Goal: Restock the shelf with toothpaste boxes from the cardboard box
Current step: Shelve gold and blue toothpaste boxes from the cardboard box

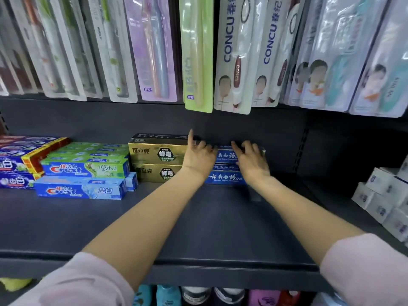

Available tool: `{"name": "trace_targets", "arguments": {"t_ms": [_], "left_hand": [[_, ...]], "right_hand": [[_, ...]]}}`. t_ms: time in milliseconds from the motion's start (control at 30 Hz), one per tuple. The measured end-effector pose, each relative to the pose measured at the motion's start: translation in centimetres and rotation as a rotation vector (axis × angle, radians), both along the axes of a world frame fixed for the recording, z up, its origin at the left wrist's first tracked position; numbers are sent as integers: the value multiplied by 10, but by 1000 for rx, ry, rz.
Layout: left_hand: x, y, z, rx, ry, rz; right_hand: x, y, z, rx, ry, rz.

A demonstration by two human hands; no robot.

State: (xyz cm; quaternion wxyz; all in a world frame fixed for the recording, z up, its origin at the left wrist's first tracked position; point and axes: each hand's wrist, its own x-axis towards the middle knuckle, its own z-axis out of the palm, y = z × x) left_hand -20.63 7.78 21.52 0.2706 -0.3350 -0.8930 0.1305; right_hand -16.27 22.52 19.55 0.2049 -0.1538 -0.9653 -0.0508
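Two blue toothpaste boxes are stacked at the back of the dark shelf (198, 228), the upper one (225, 155) on the lower one (225, 178). My left hand (198, 159) rests on the left end of the upper blue box, its fingers curled over the top and the index finger pointing up. My right hand (251, 160) lies on the right end of that box with its fingers bent over the top edge. Gold toothpaste boxes (157, 160) are stacked directly to the left. The cardboard box is out of view.
Green and blue Crest boxes (86, 171) and red and purple boxes (17, 160) fill the shelf's left. White cartons (384, 199) stand at the right. Toothbrush packs (198, 56) hang above. Bottles (194, 295) stand on the shelf below.
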Motion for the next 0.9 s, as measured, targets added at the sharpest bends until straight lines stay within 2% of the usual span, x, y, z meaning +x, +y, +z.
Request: {"name": "trace_targets", "arguments": {"t_ms": [67,200,300,433,733,900], "left_hand": [[0,3,-2,8,-38,45],[7,2,-3,102,-46,1],[31,5,-1,205,-67,-43],[81,7,-3,298,-127,-57],[245,11,-44,775,-571,-130],[306,32,-98,652,-764,-37]], "right_hand": [[0,3,-3,-112,11,45],[24,10,5,-286,9,179],[55,5,10,-309,92,215],[109,-9,14,-279,87,237],[284,6,-14,-511,22,241],[359,34,-67,-569,-151,162]]}}
